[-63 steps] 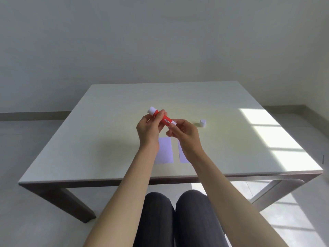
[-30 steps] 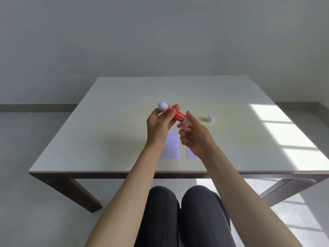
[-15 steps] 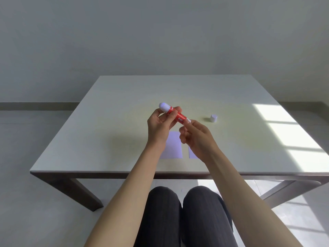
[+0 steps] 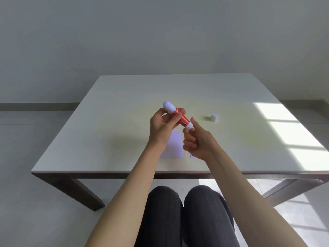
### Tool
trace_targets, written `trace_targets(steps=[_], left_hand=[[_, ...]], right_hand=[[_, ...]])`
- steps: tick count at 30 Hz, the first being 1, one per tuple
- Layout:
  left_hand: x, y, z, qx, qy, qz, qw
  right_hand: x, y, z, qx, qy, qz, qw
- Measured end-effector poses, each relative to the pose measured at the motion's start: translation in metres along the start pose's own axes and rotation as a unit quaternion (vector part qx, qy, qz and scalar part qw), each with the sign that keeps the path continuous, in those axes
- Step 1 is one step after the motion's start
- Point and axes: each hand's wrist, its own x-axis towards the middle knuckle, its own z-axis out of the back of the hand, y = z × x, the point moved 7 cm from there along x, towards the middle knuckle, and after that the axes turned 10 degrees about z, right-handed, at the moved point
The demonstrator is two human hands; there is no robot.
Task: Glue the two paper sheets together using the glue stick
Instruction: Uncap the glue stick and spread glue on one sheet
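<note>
My left hand point(image 4: 162, 126) grips the red glue stick point(image 4: 183, 119) by its barrel, holding it tilted above the table with its white glue end point(image 4: 168, 106) pointing up and away. My right hand point(image 4: 197, 141) pinches the white base knob at the stick's lower end with thumb and forefinger. The white cap point(image 4: 214, 117) stands by itself on the table to the right. Two pale lilac paper sheets lie side by side under my hands: the left sheet point(image 4: 175, 146) shows well, the right sheet point(image 4: 192, 155) is mostly hidden by my right hand.
The white table point(image 4: 110, 125) has its near edge just past my knees. A bright patch of sunlight point(image 4: 292, 138) falls across its right side. Grey wall and floor lie beyond.
More white glue stands out of the stick's far end than before. My right fingers have shifted around the base knob. The stick stays at about the same place over the sheets.
</note>
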Motion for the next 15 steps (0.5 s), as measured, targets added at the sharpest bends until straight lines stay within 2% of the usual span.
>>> trace_targets(steps=[2,5,7,10,12,14,15], left_hand=[[0.001,0.004,0.000,-0.014,0.005,0.004,1.000],[0.004,0.009,0.006,-0.011,-0.024,0.009,1.000],[0.004,0.011,0.007,0.042,-0.035,0.014,0.998],[0.004,0.009,0.006,0.151,0.017,0.007,0.988],[0.005,0.011,0.021,0.287,0.048,0.007,0.957],[0.005,0.018,0.052,0.464,0.057,0.038,0.883],[0.003,0.021,0.069,0.536,0.058,0.050,0.841]], right_hand=[[0.000,-0.005,0.002,0.001,-0.019,-0.035,0.999],[0.003,-0.002,-0.002,0.051,-0.012,0.025,0.998],[0.003,0.007,-0.010,0.083,0.029,0.084,0.993],[0.005,0.017,-0.015,0.127,0.041,0.126,0.983],[0.010,0.021,-0.004,0.193,-0.005,0.127,0.973],[0.013,0.029,0.012,0.200,-0.048,0.143,0.968],[0.014,0.032,0.019,0.156,-0.062,0.152,0.974]])
